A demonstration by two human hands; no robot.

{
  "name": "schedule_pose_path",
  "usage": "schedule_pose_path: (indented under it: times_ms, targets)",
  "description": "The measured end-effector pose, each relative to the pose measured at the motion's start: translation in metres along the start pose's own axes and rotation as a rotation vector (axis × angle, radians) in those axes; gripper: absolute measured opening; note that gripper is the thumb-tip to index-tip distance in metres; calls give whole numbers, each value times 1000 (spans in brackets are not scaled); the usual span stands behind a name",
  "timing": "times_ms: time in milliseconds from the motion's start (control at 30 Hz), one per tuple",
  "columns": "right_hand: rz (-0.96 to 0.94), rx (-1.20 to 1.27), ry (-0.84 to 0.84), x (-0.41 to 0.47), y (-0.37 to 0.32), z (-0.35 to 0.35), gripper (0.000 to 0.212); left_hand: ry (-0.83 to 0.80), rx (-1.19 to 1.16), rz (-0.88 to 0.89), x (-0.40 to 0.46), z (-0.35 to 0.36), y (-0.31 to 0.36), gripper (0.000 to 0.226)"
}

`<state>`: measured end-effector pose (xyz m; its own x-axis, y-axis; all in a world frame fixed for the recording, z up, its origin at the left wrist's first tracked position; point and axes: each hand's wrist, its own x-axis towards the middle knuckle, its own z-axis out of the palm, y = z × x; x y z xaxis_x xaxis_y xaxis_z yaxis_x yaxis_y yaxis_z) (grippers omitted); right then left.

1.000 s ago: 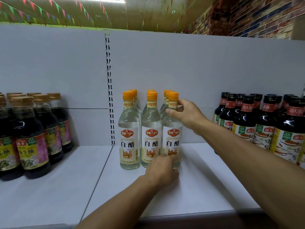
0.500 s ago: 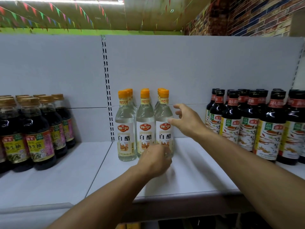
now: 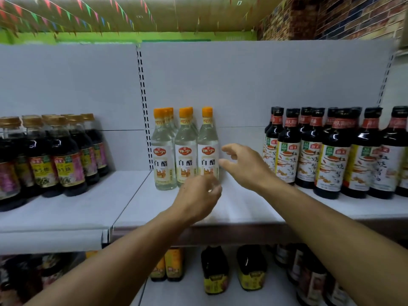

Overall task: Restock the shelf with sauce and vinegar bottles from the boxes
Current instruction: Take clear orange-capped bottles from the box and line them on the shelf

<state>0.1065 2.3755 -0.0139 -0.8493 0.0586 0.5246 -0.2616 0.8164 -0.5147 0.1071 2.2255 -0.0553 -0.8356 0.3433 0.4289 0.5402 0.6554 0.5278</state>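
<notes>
Clear white vinegar bottles [image 3: 185,149] with orange caps stand in rows at the middle of the white shelf [image 3: 242,206]. My left hand [image 3: 198,198] hovers low in front of the rightmost front bottle [image 3: 207,149], fingers loosely curled, holding nothing. My right hand [image 3: 245,165] is just right of that bottle, fingers spread and relaxed, a small gap from the glass. Both hands are empty.
Dark soy sauce bottles with gold caps [image 3: 64,155] fill the shelf's left side. Dark sauce bottles with black caps [image 3: 331,155] crowd the right. A bare strip of shelf lies between the vinegar and the right group. More bottles [image 3: 215,270] stand on the shelf below.
Both hands have let go of the rightmost front vinegar bottle and drawn back toward me. The view has pulled back and down, revealing the lower shelf.
</notes>
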Motion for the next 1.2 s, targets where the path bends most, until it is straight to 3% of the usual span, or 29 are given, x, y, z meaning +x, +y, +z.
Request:
schedule_pose_path:
  times_ms: [467, 733, 1200]
  targets:
    - [-114, -51, 0, -101, -25, -10, 38, -25, -139, -18, -92, -11, 23, 31]
    - [-117, 15, -10, -160, -57, 16, 32, -83, -213, 45, -143, -22, -2, 23]
    - [58, 102, -84, -281, -49, 98, 24, -274, -318, 17, -238, 20, -68, 16]
